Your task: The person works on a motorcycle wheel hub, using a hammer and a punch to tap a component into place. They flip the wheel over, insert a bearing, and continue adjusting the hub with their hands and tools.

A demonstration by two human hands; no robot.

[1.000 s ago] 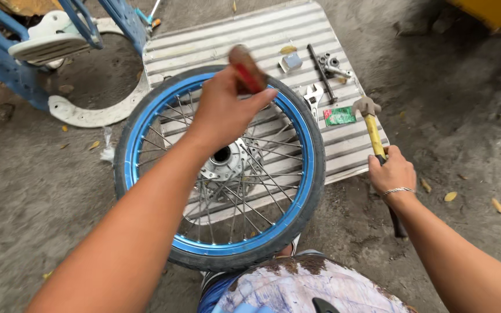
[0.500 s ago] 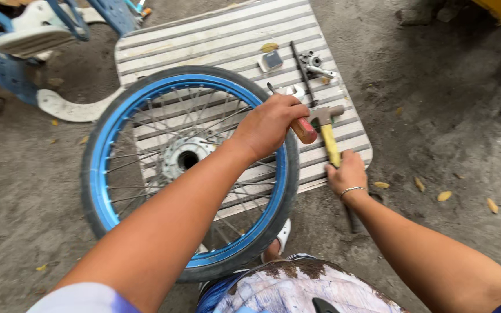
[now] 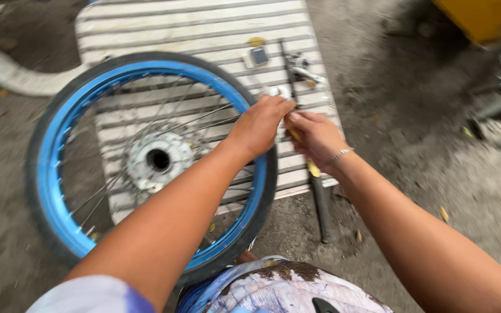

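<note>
Handling item: a hammer [image 3: 320, 197] with a yellow-and-black handle, lying across the near right corner of the corrugated metal sheet [image 3: 192, 29], its dark grip end trailing onto the dirt ground [image 3: 424, 110].
Location: just right of the spoked wheel [image 3: 146, 156], whose tyre edge lies close beside the handle.
Right hand: right hand [image 3: 315, 136] closed around the upper part of the hammer handle; the head end is hidden under the fingers. A thin bracelet [image 3: 338, 155] sits at the wrist.
Left hand: left hand [image 3: 260, 124] curled, fingertips meeting the right hand over a small pale part; what it pinches cannot be told through the blur.
Handling judgement: the hammer appears stiff and top-heavy, the dark grip likely rubbery and sure; best taken low on that grip for control.
Wheel: blue rim, black tyre, silver hub [image 3: 158, 159], flat on the sheet; judged heavy, the thin spokes liable to bend, so the rim is the place to hold.
Packages and labels: one small flat rectangular item [image 3: 258, 55], grey-blue with pale border, at the sheet's far right; no print legible.
Adjacent: small metal fittings [image 3: 301, 66] beside it; a yellow object [image 3: 476, 17] at top right.
</note>
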